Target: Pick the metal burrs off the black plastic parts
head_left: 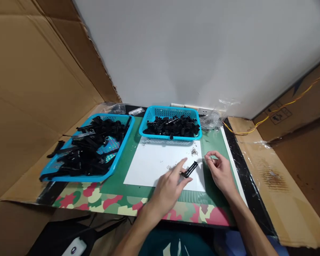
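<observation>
My left hand (168,188) holds a slim black plastic part (190,169) over the white sheet (144,167), its thumb and fingers at the part's near end. To the right, above the green mat, my right hand (219,170) is closed in a pinch, thumb against index finger, on something thin that is too small to name. Small metal pieces (194,152) lie in a loose pile on the sheet, between the black part and the back basket. More tiny pieces are scattered beside my left fingers.
Two blue baskets hold black plastic parts, one at the left (114,167) and one at the back (170,137). Clear plastic bags (212,120) lie behind the mat. Cardboard (274,185) borders the right side, with yellow wire (264,122) across it.
</observation>
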A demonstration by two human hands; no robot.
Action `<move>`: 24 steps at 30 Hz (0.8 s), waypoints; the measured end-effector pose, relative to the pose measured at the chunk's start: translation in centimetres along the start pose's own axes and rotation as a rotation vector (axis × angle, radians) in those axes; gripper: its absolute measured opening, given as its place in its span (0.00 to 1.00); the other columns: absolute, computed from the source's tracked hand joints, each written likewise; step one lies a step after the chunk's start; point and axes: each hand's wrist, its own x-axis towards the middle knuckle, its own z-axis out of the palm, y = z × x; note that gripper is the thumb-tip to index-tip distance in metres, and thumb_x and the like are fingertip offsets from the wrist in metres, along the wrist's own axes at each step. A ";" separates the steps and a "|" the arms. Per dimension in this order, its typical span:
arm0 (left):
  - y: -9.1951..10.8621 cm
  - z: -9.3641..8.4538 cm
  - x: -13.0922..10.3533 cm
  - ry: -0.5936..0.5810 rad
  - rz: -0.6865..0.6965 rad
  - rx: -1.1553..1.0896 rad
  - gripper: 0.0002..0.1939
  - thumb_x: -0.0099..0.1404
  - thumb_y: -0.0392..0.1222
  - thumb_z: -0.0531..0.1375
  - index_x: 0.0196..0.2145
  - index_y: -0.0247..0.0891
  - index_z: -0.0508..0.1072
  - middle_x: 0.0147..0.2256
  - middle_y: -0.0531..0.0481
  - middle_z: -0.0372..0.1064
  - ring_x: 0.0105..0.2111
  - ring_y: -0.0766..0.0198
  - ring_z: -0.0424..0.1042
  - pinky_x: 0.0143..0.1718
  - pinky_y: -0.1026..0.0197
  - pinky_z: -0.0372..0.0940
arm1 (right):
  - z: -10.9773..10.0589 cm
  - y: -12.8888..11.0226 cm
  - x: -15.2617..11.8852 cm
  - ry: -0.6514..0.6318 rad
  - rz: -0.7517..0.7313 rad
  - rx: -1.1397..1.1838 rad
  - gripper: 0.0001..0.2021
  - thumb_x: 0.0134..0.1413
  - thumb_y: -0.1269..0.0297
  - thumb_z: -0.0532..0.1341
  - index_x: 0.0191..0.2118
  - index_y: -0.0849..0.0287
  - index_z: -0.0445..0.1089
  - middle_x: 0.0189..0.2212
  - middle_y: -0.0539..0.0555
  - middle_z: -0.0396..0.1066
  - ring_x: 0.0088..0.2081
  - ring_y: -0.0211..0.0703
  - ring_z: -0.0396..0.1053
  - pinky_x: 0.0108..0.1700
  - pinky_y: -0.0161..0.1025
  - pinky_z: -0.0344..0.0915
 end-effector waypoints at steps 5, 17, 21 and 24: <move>0.9 3.6 0.0 -0.017 0.096 0.095 0.16 0.72 0.43 0.66 0.56 0.43 0.76 0.44 0.47 0.80 0.44 0.56 0.80 0.40 0.57 0.74 | -1.4 0.0 -2.8 -0.017 -0.003 -0.159 0.16 0.68 0.47 0.61 0.39 0.57 0.68 0.19 0.43 0.55 0.21 0.35 0.46 0.23 0.34 0.43; 0.8 3.8 -0.1 -0.032 0.198 0.169 0.19 0.72 0.47 0.65 0.57 0.39 0.75 0.31 0.51 0.75 0.34 0.59 0.74 0.30 0.60 0.64 | -0.8 1.0 -3.1 -0.030 -0.149 -0.624 0.13 0.70 0.52 0.57 0.40 0.54 0.72 0.18 0.45 0.63 0.20 0.40 0.59 0.27 0.35 0.53; 0.7 4.0 -0.1 -0.034 0.210 0.193 0.18 0.70 0.47 0.66 0.55 0.38 0.76 0.29 0.52 0.74 0.32 0.59 0.74 0.29 0.60 0.62 | -0.6 0.9 -3.1 -0.004 -0.198 -0.701 0.14 0.70 0.52 0.57 0.39 0.55 0.73 0.18 0.44 0.62 0.19 0.39 0.58 0.26 0.35 0.52; 0.7 3.9 -0.2 -0.031 0.216 0.207 0.17 0.69 0.46 0.67 0.53 0.38 0.76 0.29 0.52 0.75 0.32 0.58 0.74 0.29 0.59 0.61 | -0.4 1.2 -3.2 0.016 -0.242 -0.756 0.15 0.71 0.52 0.57 0.39 0.56 0.73 0.18 0.45 0.62 0.18 0.37 0.57 0.26 0.35 0.51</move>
